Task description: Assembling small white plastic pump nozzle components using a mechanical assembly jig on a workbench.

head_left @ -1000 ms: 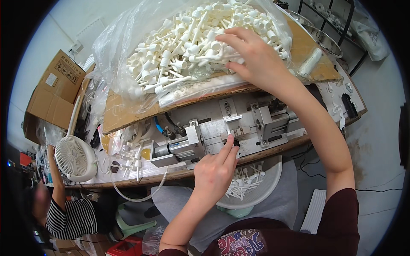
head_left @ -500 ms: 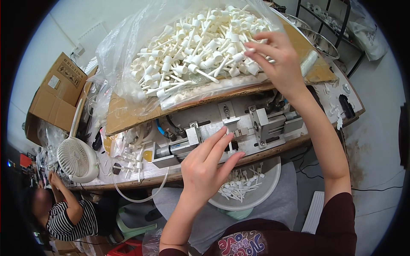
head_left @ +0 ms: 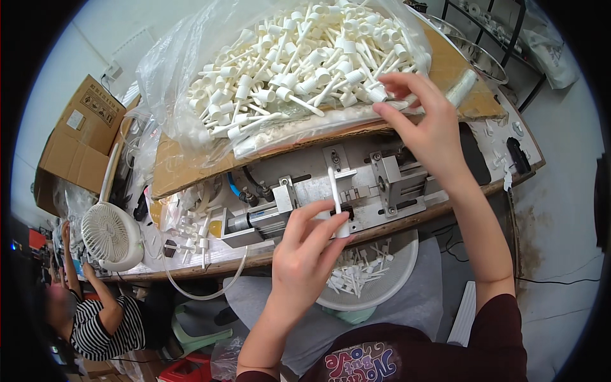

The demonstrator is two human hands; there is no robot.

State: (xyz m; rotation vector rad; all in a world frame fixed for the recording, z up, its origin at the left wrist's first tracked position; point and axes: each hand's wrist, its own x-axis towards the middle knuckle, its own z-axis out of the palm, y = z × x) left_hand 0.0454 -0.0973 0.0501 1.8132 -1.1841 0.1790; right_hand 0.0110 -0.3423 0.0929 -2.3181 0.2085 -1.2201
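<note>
Cluttered workbench [head_left: 219, 256], white capped stick [head_left: 337, 198] between left fingers [head_left: 327, 228]

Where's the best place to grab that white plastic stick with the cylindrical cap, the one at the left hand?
Probably by the white plastic stick's wide cap, from the near left, where the left hand is: the cap end faces the person, while the thin stem points away over the silver metal fixture.

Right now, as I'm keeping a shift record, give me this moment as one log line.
left hand: pinching white capped stick by cap | right hand: at pile of white parts, grip unclear
</note>
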